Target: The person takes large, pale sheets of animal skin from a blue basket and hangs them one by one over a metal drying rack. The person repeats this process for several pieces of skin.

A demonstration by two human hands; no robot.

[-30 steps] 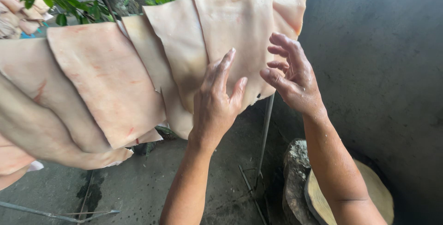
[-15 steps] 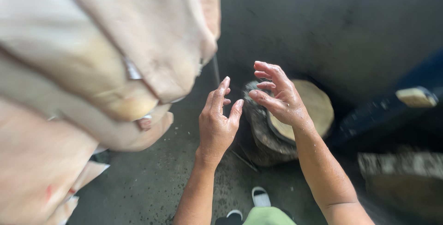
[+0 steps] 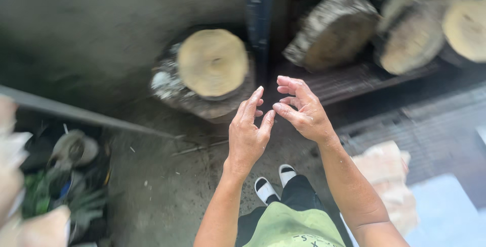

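Head view, left to right: a grey rail (image 3: 91, 118) slants over the concrete floor (image 3: 162, 186); the left hand (image 3: 248, 133) hangs empty with fingers spread, the right hand (image 3: 304, 110) empty and loosely curled beside it, both raised over a stump (image 3: 212, 64) standing upright, its cut face up.

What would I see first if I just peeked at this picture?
Two bare hands, the left hand and right hand, raised empty in the middle with fingers spread. Just behind them stands a round log stump with a pale cut top, and more cut logs lie at the upper right.
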